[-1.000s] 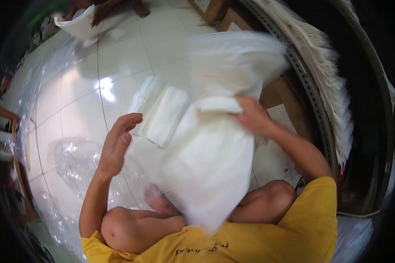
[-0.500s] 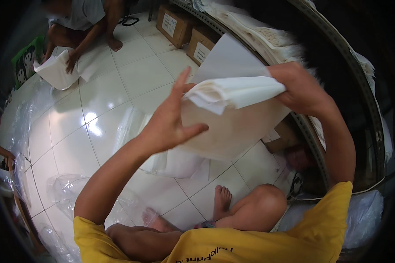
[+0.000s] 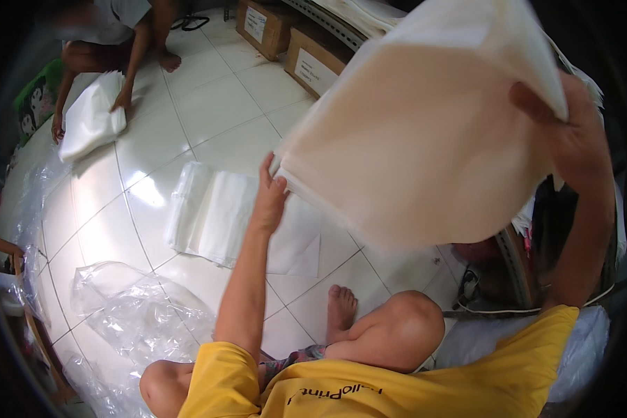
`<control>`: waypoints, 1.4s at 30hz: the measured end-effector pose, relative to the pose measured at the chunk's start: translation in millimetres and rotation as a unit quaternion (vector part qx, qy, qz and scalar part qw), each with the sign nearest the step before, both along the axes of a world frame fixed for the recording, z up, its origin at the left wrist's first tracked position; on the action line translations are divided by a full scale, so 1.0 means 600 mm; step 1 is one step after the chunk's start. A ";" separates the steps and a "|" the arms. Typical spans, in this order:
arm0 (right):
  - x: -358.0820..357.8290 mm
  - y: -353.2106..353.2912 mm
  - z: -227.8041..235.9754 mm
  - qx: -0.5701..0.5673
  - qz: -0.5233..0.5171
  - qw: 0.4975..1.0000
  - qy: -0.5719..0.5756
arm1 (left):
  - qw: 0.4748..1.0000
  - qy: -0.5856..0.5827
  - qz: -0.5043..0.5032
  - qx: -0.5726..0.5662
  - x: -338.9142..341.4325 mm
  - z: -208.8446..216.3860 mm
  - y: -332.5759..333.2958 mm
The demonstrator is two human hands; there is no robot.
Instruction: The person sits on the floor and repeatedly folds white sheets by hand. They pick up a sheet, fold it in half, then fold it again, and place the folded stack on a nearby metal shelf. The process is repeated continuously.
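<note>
A large stack of thin white sheets (image 3: 418, 139) is held up in front of me, slanting from lower left to upper right. My left hand (image 3: 270, 198) pinches its lower left corner between thumb and fingers. At the other end my right hand (image 3: 568, 136) grips the edge, thumb on the near face. Behind my left forearm, a folded pile of white sheets (image 3: 212, 212) lies on the tiled floor, partly hidden by that arm.
Crumpled clear plastic (image 3: 136, 306) lies on the floor at left. Two cardboard boxes (image 3: 313, 59) stand beneath a metal shelf at the back. At far left, a seated person (image 3: 118, 42) holds another white stack (image 3: 94, 122). Wrapped plastic bundles (image 3: 582, 341) lie at right.
The rolled-over sheets have opened out flat and risen to the right. My left hand, open before, has closed on their corner. The other person's stack has shifted upright.
</note>
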State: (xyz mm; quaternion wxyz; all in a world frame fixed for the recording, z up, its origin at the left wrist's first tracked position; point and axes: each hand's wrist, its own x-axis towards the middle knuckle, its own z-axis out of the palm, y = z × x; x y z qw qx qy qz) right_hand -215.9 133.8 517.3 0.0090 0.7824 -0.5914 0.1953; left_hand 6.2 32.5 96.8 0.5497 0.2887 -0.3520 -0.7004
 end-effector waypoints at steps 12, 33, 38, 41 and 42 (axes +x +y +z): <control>-0.077 -0.011 -0.001 -0.040 -0.222 0.974 -0.010 | 0.893 0.422 -0.108 0.110 -0.139 0.045 0.094; -0.254 0.078 -0.421 0.233 -0.277 0.874 -0.325 | 0.964 -0.067 -0.158 0.203 -0.131 -0.115 0.146; -0.290 0.077 -0.410 0.247 -0.248 0.843 -0.408 | 0.945 0.023 -0.207 0.253 -0.116 -0.155 0.149; -0.353 0.069 -0.490 0.280 -0.270 0.810 -0.439 | 0.928 -0.032 -0.238 0.284 -0.082 -0.115 0.126; -0.384 0.066 -0.550 0.299 -0.279 0.800 -0.440 | 0.930 -0.058 -0.225 0.285 -0.081 -0.118 0.123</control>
